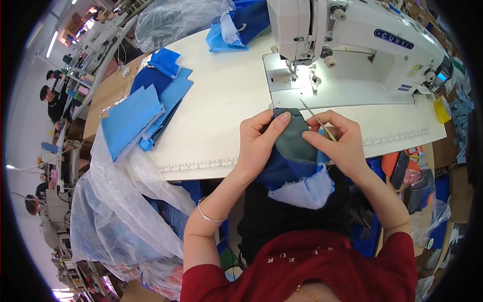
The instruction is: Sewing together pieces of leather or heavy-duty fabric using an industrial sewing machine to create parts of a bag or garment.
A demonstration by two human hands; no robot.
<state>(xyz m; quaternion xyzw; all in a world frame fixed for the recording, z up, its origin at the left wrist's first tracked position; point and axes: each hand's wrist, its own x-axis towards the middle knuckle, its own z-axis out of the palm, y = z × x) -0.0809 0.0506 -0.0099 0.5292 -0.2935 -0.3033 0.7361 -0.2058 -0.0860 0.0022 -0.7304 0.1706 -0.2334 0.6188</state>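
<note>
In front of the sewing machine [365, 38], over the table's near edge, I hold a sewn fabric piece [293, 140]. Its upper part is grey-green; dark blue mesh and a pale, frayed light-blue flap hang below, towards my lap. My left hand [255, 143] is closed on its upper left edge, thumb on top. A thin pointed metal tool [317, 118] sits in my closed right hand [344, 143], tip towards the machine; its exact kind is unclear. The fingertips of that hand also touch the fabric's right side. The needle area [294, 75] is lit, just beyond my hands.
Stacked blue fabric pieces [133, 118] lie at the table's left, more blue fabric [239, 30] at the back. Clear plastic sheeting [121, 206] drapes off the left edge. A ruler strip [201, 166] runs along the front; yellow tape [443, 109] stands right. People work far left.
</note>
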